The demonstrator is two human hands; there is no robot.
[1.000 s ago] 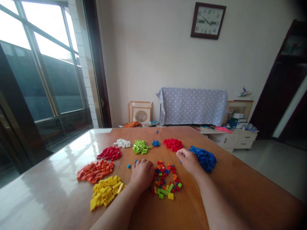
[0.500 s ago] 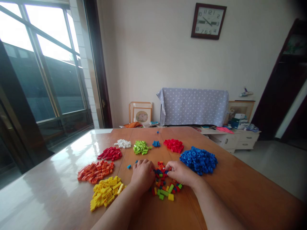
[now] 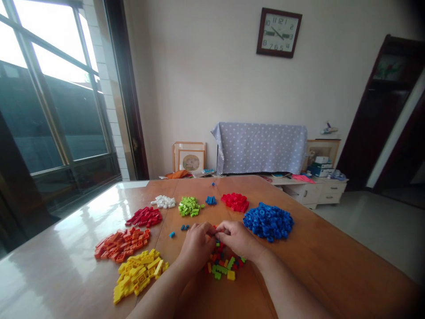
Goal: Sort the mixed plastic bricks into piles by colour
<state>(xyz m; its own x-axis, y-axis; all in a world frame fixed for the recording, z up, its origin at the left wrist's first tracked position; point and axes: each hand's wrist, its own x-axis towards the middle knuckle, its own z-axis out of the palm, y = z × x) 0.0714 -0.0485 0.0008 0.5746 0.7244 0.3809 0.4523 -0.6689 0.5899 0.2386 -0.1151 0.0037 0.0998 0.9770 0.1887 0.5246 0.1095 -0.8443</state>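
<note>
Room with a big window on the left, a wall clock (image 3: 279, 32), and a dotted cloth (image 3: 260, 148) over furniture behind the wooden counter (image 3: 332, 266).

Sorted piles lie in an arc: yellow (image 3: 137, 274), orange (image 3: 121, 243), dark red (image 3: 144, 216), white (image 3: 163, 202), green (image 3: 189, 206), a few small blue (image 3: 210, 200), red (image 3: 235, 201), and a large blue pile (image 3: 268, 220) at right. A mixed heap (image 3: 223, 263) of unsorted bricks sits nearest me, in the middle.

My left hand (image 3: 196, 246) and right hand (image 3: 237, 239) now meet over the far edge of the mixed heap, fingertips almost touching. A second ago my right hand was up at the blue pile, fist closed; half a second ago it was back on the heap. The view has also dipped slightly.

Grip: both hands are curled, fingers bent down into the bricks. I cannot tell whether either pinches a piece; my knuckles hide the fingertips.

Reading: a blue brick looks delivered, and both hands are back picking. The heap is small beside the piles, so sorting seems well along.
</note>
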